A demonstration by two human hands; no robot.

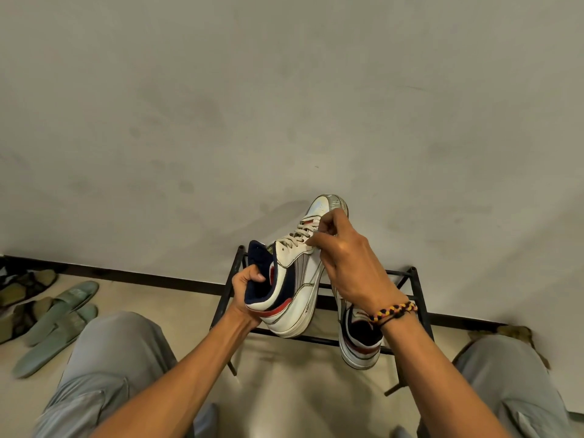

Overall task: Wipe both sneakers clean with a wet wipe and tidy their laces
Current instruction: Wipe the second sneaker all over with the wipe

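A white sneaker [295,292] with red and navy trim is held up in front of the wall, toe pointing away. My left hand [245,289] grips its heel collar, thumb inside the navy lining. My right hand [343,254] is over the laces [297,237], fingers curled and pinching them near the toe end. The second sneaker [360,343] rests on the black rack, partly hidden behind my right wrist. No wet wipe is visible.
A low black metal shoe rack [410,311] stands against the grey wall. Green slippers [60,314] and other footwear lie on the floor at the left. My knees in grey trousers flank the rack at both lower corners.
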